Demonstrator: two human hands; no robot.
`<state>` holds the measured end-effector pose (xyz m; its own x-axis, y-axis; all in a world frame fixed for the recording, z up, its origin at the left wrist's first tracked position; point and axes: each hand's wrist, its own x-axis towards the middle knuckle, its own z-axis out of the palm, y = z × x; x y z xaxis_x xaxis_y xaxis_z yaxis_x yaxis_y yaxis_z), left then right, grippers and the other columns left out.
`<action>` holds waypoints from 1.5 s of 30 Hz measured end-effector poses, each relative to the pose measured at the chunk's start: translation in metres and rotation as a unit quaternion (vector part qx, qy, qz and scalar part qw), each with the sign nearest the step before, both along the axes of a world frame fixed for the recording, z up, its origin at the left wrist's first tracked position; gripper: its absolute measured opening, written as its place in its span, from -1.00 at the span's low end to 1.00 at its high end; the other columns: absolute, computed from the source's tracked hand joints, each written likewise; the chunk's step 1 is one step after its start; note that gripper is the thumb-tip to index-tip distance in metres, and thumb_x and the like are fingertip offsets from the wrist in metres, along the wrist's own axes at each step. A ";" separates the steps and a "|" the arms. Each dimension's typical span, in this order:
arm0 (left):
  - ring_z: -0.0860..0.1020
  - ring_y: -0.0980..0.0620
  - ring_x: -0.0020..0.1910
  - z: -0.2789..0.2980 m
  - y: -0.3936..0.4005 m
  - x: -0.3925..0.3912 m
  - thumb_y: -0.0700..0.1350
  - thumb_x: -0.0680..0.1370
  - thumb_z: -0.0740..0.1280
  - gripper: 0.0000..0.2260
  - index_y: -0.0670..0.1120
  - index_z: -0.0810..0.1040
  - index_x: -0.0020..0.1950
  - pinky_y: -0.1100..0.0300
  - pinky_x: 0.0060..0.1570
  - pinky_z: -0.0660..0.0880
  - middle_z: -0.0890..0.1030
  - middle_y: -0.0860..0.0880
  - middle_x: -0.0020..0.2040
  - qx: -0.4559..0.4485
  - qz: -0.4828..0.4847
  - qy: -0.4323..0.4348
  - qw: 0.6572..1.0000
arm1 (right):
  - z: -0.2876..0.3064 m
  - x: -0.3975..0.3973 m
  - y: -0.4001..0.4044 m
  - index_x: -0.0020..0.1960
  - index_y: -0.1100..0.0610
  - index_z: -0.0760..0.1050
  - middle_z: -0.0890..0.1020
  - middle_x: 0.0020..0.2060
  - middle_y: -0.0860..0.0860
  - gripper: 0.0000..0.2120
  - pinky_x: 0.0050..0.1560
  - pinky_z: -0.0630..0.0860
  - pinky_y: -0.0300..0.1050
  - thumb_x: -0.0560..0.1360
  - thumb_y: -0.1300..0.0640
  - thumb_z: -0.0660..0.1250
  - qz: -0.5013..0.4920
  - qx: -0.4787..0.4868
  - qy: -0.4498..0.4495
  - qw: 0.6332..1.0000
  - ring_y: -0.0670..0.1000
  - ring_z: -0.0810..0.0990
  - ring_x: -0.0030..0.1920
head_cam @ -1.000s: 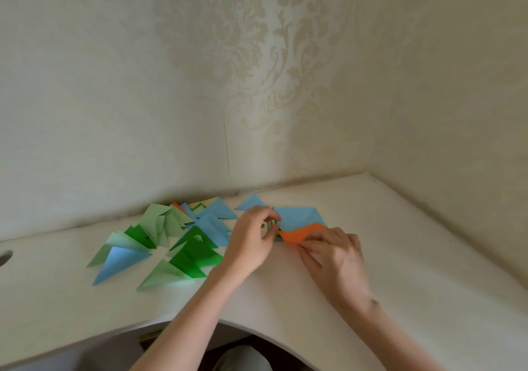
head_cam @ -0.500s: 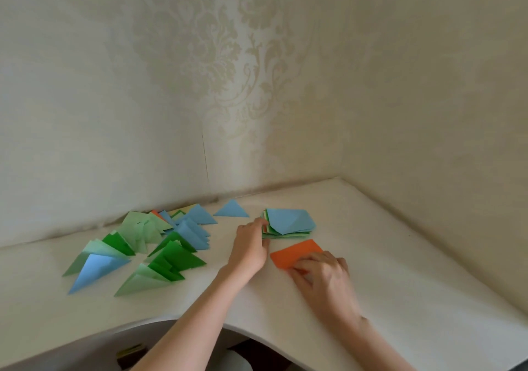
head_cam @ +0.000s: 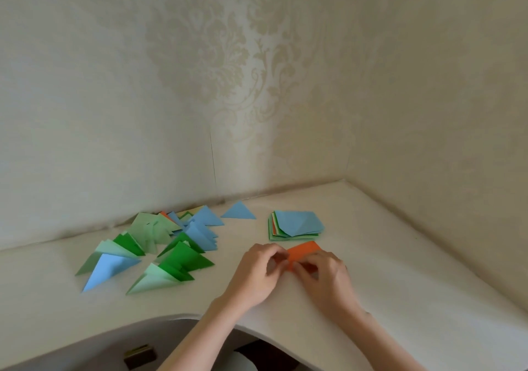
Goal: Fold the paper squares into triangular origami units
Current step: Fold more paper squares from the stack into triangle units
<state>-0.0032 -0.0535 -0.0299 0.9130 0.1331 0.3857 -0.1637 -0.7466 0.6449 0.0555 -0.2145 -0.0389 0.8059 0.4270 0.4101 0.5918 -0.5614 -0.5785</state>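
An orange paper square (head_cam: 303, 251) lies on the white desk (head_cam: 400, 279) in front of me. My left hand (head_cam: 258, 270) pinches its near left edge and my right hand (head_cam: 325, 276) pinches its near right part; both cover the paper's near half. Just behind it sits a stack of paper squares (head_cam: 295, 225) with a blue sheet on top. To the left lies a heap of folded triangular units (head_cam: 160, 245) in blue, light green and dark green. One blue triangle (head_cam: 238, 211) lies apart near the wall.
The desk fits into a corner, with patterned walls behind and to the right. Its front edge curves inward below my arms (head_cam: 200, 317). A small dark object (head_cam: 140, 356) shows under the desk.
The orange sheet came off the stack and now lies nearer to me. My left hand left the stack and joined my right hand on the orange sheet.
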 end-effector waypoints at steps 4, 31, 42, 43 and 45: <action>0.46 0.16 -0.03 -0.006 -0.010 0.006 -0.02 0.50 0.37 -0.90 0.08 0.58 0.00 0.19 0.04 0.42 0.55 0.24 -0.14 0.026 0.049 -0.019 0.998 | 0.007 -0.001 0.002 -0.11 -0.21 0.58 0.61 -0.22 -0.27 -0.90 -0.14 0.53 -0.18 0.39 -0.05 0.43 0.002 0.028 0.046 0.999 -0.20 0.57 -0.19; 0.42 0.24 0.11 -0.003 -0.001 -0.005 -0.19 0.47 0.34 -0.74 0.09 0.57 0.09 0.33 0.18 0.31 0.47 0.35 -0.03 -0.033 0.004 0.011 0.999 | 0.020 0.013 0.001 -0.36 -0.01 0.31 0.40 -0.40 -0.10 -0.69 -0.35 0.26 -0.27 0.53 0.03 0.29 -0.019 -0.088 0.129 0.987 -0.03 0.38 -0.32; 0.50 0.20 -0.03 -0.007 -0.001 -0.005 -0.19 0.49 0.37 -0.84 0.09 0.63 -0.11 0.24 0.01 0.45 0.62 0.18 -0.13 -0.047 -0.007 -0.007 0.999 | 0.009 -0.005 -0.020 -0.07 0.04 0.58 0.59 -0.12 -0.13 -0.77 -0.10 0.50 -0.22 0.41 -0.10 0.37 0.051 -0.016 -0.007 0.999 -0.13 0.57 -0.15; 0.50 0.20 -0.03 -0.006 0.000 -0.005 -0.18 0.49 0.38 -0.84 0.09 0.63 -0.12 0.22 0.01 0.46 0.62 0.19 -0.14 -0.043 -0.012 -0.008 0.999 | 0.007 -0.006 -0.021 -0.08 0.04 0.60 0.58 -0.10 -0.14 -0.76 -0.08 0.49 -0.24 0.41 -0.11 0.37 0.057 -0.029 -0.018 0.998 -0.13 0.57 -0.13; 0.51 0.20 -0.04 -0.007 0.000 -0.004 -0.18 0.48 0.40 -0.86 0.08 0.63 -0.11 0.19 0.01 0.47 0.61 0.21 -0.15 -0.034 -0.016 -0.011 0.999 | 0.005 -0.007 -0.021 -0.09 0.04 0.62 0.57 -0.07 -0.14 -0.83 -0.06 0.47 -0.27 0.41 -0.04 0.42 0.058 -0.028 -0.025 0.998 -0.14 0.56 -0.11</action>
<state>-0.0071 -0.0537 -0.0368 0.9090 0.1302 0.3959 -0.2013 -0.6947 0.6906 0.0487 -0.2353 -0.0343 0.7291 0.5394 0.4212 0.6817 -0.5183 -0.5163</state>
